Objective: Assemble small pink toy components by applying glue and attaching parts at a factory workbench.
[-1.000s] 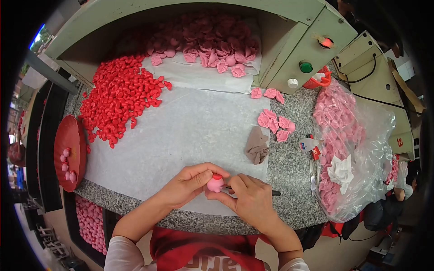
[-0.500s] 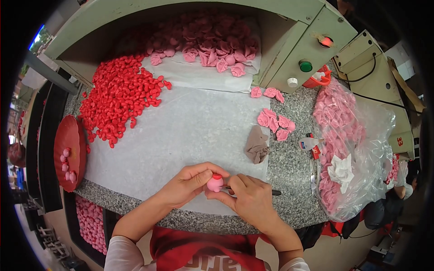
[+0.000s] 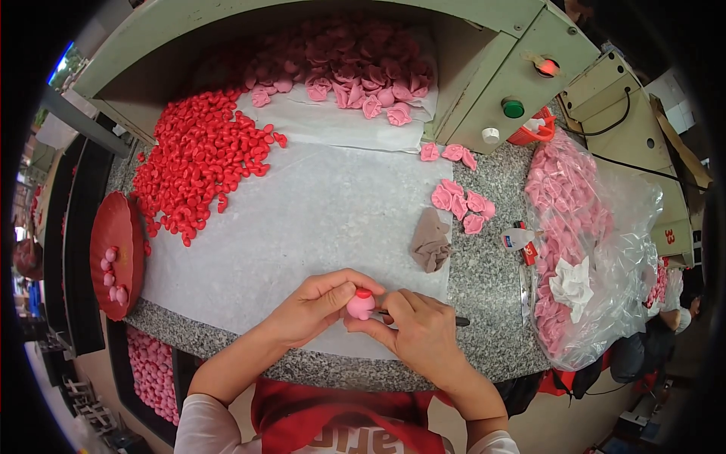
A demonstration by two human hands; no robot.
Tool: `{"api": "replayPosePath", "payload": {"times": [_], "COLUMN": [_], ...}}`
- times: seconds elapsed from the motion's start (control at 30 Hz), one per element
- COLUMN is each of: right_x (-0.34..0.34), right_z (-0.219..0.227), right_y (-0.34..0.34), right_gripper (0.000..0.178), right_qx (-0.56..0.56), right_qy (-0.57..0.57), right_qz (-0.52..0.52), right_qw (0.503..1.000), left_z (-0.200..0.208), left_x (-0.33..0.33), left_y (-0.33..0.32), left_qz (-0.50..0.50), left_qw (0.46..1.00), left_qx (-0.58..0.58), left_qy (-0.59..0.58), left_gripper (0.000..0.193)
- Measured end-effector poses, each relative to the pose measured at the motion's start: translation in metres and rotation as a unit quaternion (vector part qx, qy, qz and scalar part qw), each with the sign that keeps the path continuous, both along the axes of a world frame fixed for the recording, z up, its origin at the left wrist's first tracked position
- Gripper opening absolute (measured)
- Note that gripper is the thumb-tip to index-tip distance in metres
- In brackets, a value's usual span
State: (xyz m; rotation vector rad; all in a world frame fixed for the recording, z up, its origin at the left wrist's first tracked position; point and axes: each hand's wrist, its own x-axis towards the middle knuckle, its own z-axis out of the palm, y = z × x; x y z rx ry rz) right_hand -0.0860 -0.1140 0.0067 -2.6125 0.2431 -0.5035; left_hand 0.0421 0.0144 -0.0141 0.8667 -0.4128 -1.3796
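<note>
Between the fingers of my left hand (image 3: 321,301) is a small round pink piece (image 3: 361,306) with a red cap on top. My right hand (image 3: 423,333) is closed round a slim tool with a dark handle (image 3: 462,321); its tip lies hidden at the pink piece's right side. Both hands are close together over the near edge of the white sheet (image 3: 318,219). A crumpled grey-brown cloth (image 3: 430,240) lies beyond my right hand, and several pink ruffled pieces (image 3: 458,198) lie past it on the granite.
Red pieces (image 3: 204,163) are heaped at the far left, beside a red dish (image 3: 113,227) holding several pink balls. Pink pieces fill the green metal housing (image 3: 484,98). To the right are a small glue bottle (image 3: 518,239) and a see-through bag (image 3: 624,265) of pink pieces.
The pink piece has turned slightly in my fingers, and its red cap looks a little smaller. My hands otherwise keep almost the same place.
</note>
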Motion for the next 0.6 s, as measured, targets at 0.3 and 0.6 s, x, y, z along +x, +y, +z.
{"api": "replayPosePath", "payload": {"times": [0.3, 0.6], "right_x": [-0.0006, 0.0006], "right_z": [0.0002, 0.0023], "right_y": [-0.0006, 0.0016], "right_gripper": [0.041, 0.041], "right_qx": [0.004, -0.005], "right_qy": [0.002, 0.004], "right_qz": [0.002, 0.006], "right_qw": [1.0, 1.0], "left_z": [0.0003, -0.001], "left_x": [-0.0002, 0.0], "left_y": [0.0002, 0.0032], "left_qz": [0.0, 0.007], "left_qw": [1.0, 0.999], "left_qx": [-0.019, -0.022], "left_qy": [0.003, -0.022], "left_gripper": [0.032, 0.031]}}
